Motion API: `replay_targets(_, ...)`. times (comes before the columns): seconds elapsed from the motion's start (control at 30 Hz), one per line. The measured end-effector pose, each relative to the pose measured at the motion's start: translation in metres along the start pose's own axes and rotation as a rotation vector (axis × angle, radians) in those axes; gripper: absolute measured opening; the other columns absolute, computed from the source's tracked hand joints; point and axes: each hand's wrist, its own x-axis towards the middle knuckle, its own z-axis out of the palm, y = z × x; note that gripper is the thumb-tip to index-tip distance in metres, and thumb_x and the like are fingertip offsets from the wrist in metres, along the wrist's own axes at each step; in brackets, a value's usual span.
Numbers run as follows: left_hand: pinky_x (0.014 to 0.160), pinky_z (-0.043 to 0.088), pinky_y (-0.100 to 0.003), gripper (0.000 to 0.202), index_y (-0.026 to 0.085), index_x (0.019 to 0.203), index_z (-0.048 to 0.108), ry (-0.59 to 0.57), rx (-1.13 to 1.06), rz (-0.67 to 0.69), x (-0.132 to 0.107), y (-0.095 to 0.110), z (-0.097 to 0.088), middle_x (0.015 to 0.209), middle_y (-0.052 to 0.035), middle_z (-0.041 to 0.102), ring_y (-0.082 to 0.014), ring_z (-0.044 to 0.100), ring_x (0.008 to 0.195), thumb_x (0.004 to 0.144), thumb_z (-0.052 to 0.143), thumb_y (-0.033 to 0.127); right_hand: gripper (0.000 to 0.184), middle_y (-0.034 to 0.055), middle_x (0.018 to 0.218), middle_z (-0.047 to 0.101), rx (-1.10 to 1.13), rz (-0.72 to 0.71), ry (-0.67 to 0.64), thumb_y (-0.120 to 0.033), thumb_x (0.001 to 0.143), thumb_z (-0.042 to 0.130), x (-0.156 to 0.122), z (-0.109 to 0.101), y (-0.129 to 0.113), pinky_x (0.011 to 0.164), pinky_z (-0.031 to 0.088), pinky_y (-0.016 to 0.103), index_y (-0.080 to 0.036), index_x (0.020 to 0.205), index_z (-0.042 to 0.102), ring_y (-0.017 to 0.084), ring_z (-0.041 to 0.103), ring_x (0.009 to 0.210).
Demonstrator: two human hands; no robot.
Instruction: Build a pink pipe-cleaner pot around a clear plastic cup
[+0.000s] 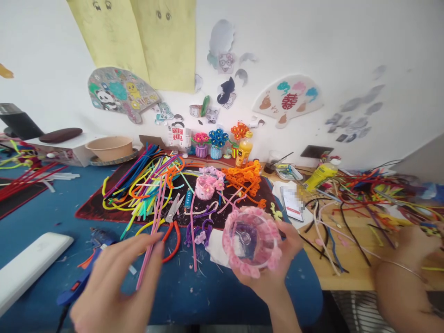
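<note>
My right hand [277,270] is closed around a clear plastic cup [250,240] whose rim is wrapped in pink pipe cleaner; its open mouth faces me. My left hand [118,282] pinches a few long pink pipe cleaners [152,226] that slant up toward the pile on the mat. Both hands hover above the blue table cover [194,296] near its front edge.
A heap of coloured pipe cleaners [145,182], orange ones [246,178], red-handled pliers [171,231], snips and a small pink basket [204,187] lie on the dark mat. A blue glue gun [90,259] lies left. Another person's hand [412,245] works at right among wires. A phone [291,203] lies nearby.
</note>
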Motion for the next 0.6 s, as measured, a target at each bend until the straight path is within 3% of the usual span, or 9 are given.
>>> replay_targets(0.03, 0.076, 0.048, -0.042, 0.022, 0.019, 0.097, 0.068, 0.005, 0.216, -0.07, -0.008, -0.015, -0.001, 0.091, -0.0095, 0.071, -0.0288, 0.066, 0.081, 0.093, 0.056, 0.037, 0.079, 0.0027, 0.13, 0.054, 0.014, -0.044, 0.034, -0.049, 0.064, 0.085, 0.001, 0.001, 0.0, 0.097, 0.049, 0.048, -0.045, 0.126, 0.035, 0.031, 0.061, 0.115)
replay_targets(0.1, 0.069, 0.046, -0.043, 0.043, 0.011, 0.111, 0.067, -0.155, 0.676, -0.125, -0.026, -0.05, -0.007, 0.102, -0.0186, 0.071, -0.0359, 0.065, 0.085, 0.098, 0.037, 0.037, 0.074, 0.002, 0.125, 0.057, 0.046, -0.072, 0.083, -0.041, 0.07, 0.084, 0.004, 0.004, -0.002, 0.092, 0.052, 0.041, -0.043, 0.13, 0.04, 0.026, 0.065, 0.109)
replay_targets(0.2, 0.06, 0.041, -0.036, 0.049, 0.0, 0.116, 0.061, -0.402, 1.066, -0.178, -0.048, -0.095, -0.02, 0.089, -0.0212, 0.067, -0.0349, 0.063, 0.078, 0.095, 0.034, 0.035, 0.076, 0.0045, 0.13, 0.056, 0.101, 0.07, 0.065, -0.045, 0.072, 0.083, 0.004, 0.007, -0.002, 0.092, 0.053, 0.038, -0.038, 0.137, 0.042, 0.027, 0.063, 0.114)
replay_targets(0.27, 0.055, 0.037, -0.032, 0.05, 0.0, 0.105, 0.063, -0.522, 1.134, -0.217, -0.058, -0.112, -0.024, 0.08, -0.0192, 0.064, -0.0326, 0.062, 0.069, 0.095, 0.035, 0.04, 0.08, 0.0055, 0.131, 0.056, 0.154, 0.154, 0.045, -0.048, 0.072, 0.083, 0.003, 0.009, -0.001, 0.094, 0.053, 0.039, -0.037, 0.139, 0.041, 0.027, 0.063, 0.115)
replay_targets(0.33, 0.054, 0.034, -0.03, 0.051, 0.004, 0.1, 0.064, -0.551, 1.163, -0.25, -0.063, -0.119, -0.024, 0.079, -0.0172, 0.064, -0.0297, 0.062, 0.065, 0.096, 0.031, 0.043, 0.082, 0.0059, 0.128, 0.06, 0.226, 0.197, 0.017, -0.05, 0.07, 0.085, 0.002, 0.01, 0.0, 0.093, 0.054, 0.039, -0.037, 0.139, 0.042, 0.026, 0.064, 0.114)
replay_targets(0.47, 0.057, 0.036, -0.032, 0.059, 0.004, 0.118, 0.058, -0.469, 1.181, -0.231, -0.064, -0.128, -0.022, 0.085, -0.0152, 0.065, -0.0305, 0.063, 0.074, 0.1, 0.019, 0.045, 0.086, 0.0067, 0.127, 0.064, 0.366, 0.251, -0.04, -0.056, 0.065, 0.087, 0.002, 0.013, -0.001, 0.089, 0.057, 0.038, -0.039, 0.136, 0.042, 0.028, 0.066, 0.114)
replay_targets(0.6, 0.063, 0.041, -0.034, 0.065, 0.002, 0.127, 0.053, -0.564, 1.017, -0.196, -0.06, -0.143, -0.022, 0.087, -0.0154, 0.066, -0.0332, 0.066, 0.079, 0.101, 0.012, 0.046, 0.094, 0.0073, 0.132, 0.061, 0.42, 0.346, -0.087, -0.053, 0.06, 0.091, 0.004, 0.015, -0.005, 0.088, 0.058, 0.039, -0.04, 0.137, 0.038, 0.028, 0.066, 0.114)
